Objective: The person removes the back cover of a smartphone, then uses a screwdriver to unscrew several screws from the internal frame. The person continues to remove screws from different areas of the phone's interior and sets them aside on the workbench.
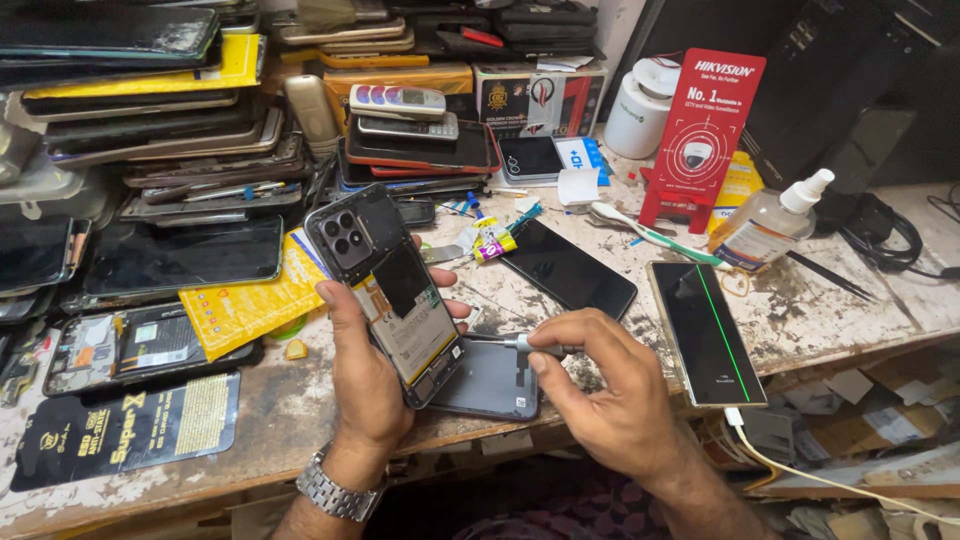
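An opened phone is held upright in the left hand over the counter; a screwdriver is pinched in the right hand. A red card sign is stood behind, beside a clear spray bottle and a yellow packet.

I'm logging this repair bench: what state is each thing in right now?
Opened phone: back cover off, insides showing, held tilted in left hand.
Screwdriver: gripped in right hand, tip towards that phone.
Back cover: lying flat.
Plugged-in phone: screen dark, green line.
Spray bottle: capped, tilted.
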A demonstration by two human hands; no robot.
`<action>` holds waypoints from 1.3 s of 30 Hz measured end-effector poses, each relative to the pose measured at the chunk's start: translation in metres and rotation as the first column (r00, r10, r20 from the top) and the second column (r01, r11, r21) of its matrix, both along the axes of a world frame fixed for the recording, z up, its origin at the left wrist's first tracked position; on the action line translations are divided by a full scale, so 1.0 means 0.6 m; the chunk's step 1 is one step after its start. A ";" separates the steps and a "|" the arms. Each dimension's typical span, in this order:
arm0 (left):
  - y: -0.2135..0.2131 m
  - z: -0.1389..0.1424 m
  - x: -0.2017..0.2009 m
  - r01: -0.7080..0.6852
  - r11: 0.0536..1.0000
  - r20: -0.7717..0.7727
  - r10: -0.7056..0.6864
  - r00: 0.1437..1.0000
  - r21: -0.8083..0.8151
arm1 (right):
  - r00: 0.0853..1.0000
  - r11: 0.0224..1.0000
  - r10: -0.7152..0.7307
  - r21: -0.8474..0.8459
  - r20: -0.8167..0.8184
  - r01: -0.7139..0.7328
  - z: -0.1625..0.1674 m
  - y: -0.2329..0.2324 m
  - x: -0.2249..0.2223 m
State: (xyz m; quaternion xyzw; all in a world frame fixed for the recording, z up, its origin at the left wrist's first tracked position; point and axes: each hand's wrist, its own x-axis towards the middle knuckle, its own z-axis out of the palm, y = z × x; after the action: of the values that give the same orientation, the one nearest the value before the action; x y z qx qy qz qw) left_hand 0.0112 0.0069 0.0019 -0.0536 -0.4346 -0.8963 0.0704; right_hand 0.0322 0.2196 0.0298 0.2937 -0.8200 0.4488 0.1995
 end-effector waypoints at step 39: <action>-0.002 0.001 0.003 -0.024 1.000 -0.012 0.024 1.000 -0.001 | 1.000 0.999 0.015 0.051 -0.003 -0.015 0.001 -0.006 0.010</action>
State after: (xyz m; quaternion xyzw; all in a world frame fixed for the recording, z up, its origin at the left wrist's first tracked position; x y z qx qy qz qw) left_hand 0.0132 0.0055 0.0027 -0.0536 -0.4355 -0.8947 0.0838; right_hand 0.0383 0.2160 0.0303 0.3055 -0.8286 0.4289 0.1901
